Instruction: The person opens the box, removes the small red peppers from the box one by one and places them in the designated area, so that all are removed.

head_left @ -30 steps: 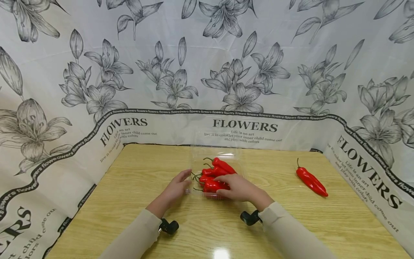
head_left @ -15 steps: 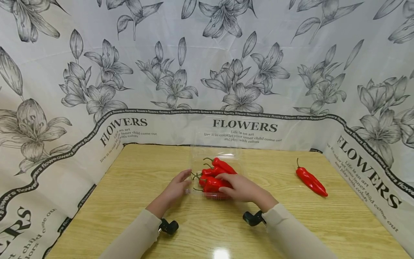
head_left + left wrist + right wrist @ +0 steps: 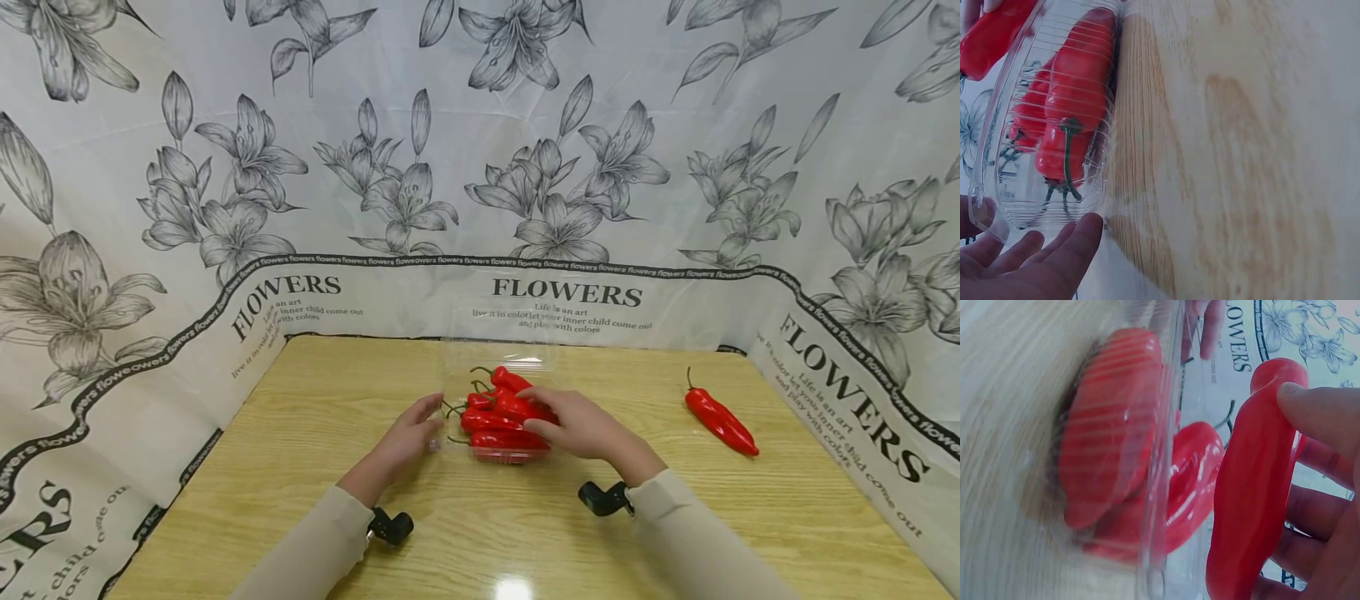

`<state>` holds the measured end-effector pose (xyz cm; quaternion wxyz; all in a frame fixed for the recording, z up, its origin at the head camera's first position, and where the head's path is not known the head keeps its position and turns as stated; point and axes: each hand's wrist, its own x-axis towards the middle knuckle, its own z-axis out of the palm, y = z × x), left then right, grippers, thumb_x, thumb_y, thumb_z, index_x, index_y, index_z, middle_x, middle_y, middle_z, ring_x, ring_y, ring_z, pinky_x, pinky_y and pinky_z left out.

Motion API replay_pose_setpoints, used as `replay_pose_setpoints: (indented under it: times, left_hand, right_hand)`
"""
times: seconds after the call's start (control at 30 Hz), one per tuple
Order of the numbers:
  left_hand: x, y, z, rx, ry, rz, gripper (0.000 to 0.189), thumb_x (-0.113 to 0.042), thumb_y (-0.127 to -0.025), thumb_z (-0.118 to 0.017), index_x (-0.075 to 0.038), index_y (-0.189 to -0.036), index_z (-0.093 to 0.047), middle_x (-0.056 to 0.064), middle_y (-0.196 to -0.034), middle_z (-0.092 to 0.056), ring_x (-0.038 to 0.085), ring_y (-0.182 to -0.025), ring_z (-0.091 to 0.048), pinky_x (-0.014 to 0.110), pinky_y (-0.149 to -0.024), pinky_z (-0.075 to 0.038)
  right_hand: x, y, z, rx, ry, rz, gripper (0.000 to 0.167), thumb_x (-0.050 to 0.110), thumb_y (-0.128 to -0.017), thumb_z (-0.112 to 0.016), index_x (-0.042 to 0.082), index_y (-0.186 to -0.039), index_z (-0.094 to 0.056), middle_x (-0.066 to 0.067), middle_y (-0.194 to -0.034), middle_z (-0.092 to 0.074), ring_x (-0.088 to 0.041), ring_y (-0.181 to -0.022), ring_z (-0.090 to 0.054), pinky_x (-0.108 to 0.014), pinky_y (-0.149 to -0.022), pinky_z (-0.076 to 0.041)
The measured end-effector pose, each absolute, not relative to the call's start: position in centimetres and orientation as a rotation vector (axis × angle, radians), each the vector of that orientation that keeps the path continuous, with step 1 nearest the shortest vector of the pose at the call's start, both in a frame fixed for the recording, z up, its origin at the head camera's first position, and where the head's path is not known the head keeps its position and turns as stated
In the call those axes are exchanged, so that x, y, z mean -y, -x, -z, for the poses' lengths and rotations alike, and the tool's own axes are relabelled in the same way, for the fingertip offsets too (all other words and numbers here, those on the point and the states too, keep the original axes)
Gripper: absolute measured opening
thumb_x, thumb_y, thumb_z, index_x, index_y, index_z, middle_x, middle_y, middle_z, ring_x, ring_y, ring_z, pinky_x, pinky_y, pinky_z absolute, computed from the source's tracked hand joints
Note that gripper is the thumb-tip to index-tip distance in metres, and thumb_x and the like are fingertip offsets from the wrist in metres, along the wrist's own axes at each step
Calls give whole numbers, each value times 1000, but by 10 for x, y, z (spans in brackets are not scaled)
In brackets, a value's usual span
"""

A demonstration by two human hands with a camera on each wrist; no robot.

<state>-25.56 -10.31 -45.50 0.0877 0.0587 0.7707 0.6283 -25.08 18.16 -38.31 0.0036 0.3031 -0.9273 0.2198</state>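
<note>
When I check against half a second ago, the right hand (image 3: 581, 423) has shifted toward the right edge of the surface (image 3: 337, 392), uncovering the front pepper (image 3: 510, 440); it pinches a red pepper (image 3: 1250, 481) above the clear container (image 3: 988, 150), so I judge that one lifted. Container sits near the far edge's middle, touched by loosely extended fingers of the left hand (image 3: 408, 432). Backdrop (image 3: 405, 304) reads "FLOWERS", "Life is an art"; no brand found.

Free to pass over the bare table (image 3: 630, 383) between box (image 3: 1022, 200) and lone pepper (image 3: 722, 422). Barred behind by raised lid (image 3: 498, 333) and printed cloth (image 3: 405, 292), at left by left hand (image 3: 408, 433), at right by right hand (image 3: 581, 423) with held pepper (image 3: 1254, 481), inside by heaped peppers (image 3: 498, 442).
</note>
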Motion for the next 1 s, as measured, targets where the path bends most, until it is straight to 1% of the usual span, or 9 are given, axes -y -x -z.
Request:
replay_pose_setpoints:
  times: [0.1, 0.17, 0.27, 0.37, 0.43, 0.53, 0.67, 0.83, 1.0]
  left_hand:
    - [103, 255, 454, -2293, -168, -1869, 50, -11, -101, -42, -7, -150, -33, 14, -158, -30, 34, -144, -30, 45, -103, -38]
    - [103, 254, 453, -2293, -164, -1867, 50, -11, -101, -42, -8, -150, -33, 14, -158, -30, 35, -143, -31, 44, -101, -40]
    - [103, 254, 453, -2295, -166, -1866, 50, -11, -102, -43, -9, -151, -32, 13, -158, -30, 35, -144, -30, 48, -105, -37]
    - [103, 253, 453, -2293, -170, -1868, 50, -12, -102, -42, -9, -151, -32, 13, -158, -30, 35, -145, -27, 52, -111, -32]
    - [102, 252, 452, -2288, -170, -1871, 50, -11, -102, -42, -9, -151, -32, 13, -158, -29, 35, -145, -27, 52, -111, -32]
    - [102, 252, 452, -2281, -171, -1877, 50, -11, -102, -42, -8, -151, -32, 13, -158, -29, 36, -145, -28, 51, -108, -35]
    - [103, 253, 452, -2276, -174, -1883, 50, -11, -102, -43, -8, -151, -32, 14, -158, -29, 36, -145, -28, 52, -108, -34]
    - [104, 255, 456, -2271, -183, -1892, 50, -11, -102, -43, -8, -151, -32, 14, -158, -29, 36, -146, -25, 55, -114, -27]
    - [104, 257, 457, -2276, -183, -1883, 50, -12, -102, -42, -8, -151, -32, 14, -158, -29, 37, -145, -28, 53, -111, -32]
  right_hand:
    - [-187, 252, 381, 2900, -935, -689, 41, 29, -94, -63, 16, -132, -56, 0, -112, -68, -13, -96, -63, -39, -87, -52]
    - [-190, 253, 380, 2890, -927, -691, 41, 29, -94, -63, 16, -132, -56, 0, -113, -68, -14, -98, -64, -40, -88, -52]
    - [-195, 253, 378, 2887, -908, -711, 42, 29, -95, -62, 15, -133, -55, -1, -115, -69, -17, -102, -65, -41, -89, -52]
    - [-200, 254, 377, 2892, -891, -730, 43, 28, -95, -63, 14, -135, -54, -4, -118, -68, -20, -105, -65, -43, -90, -53]
    - [-204, 255, 377, 2898, -879, -732, 44, 28, -94, -63, 14, -135, -54, -5, -121, -67, -21, -107, -65, -43, -90, -53]
    - [-210, 256, 378, 2895, -859, -727, 45, 28, -94, -64, 13, -135, -55, -7, -124, -66, -23, -108, -65, -43, -90, -53]
    - [-219, 258, 378, 2902, -815, -723, 45, 27, -93, -64, 12, -135, -55, -8, -124, -66, -23, -107, -65, -43, -88, -54]
    - [-232, 260, 380, 2917, -762, -716, 46, 31, -93, -64, 10, -133, -56, -9, -122, -66, -22, -103, -64, -43, -86, -55]
    - [-245, 262, 383, 2918, -703, -657, 47, 34, -92, -66, 10, -132, -58, -10, -118, -68, -22, -99, -64, -43, -84, -54]
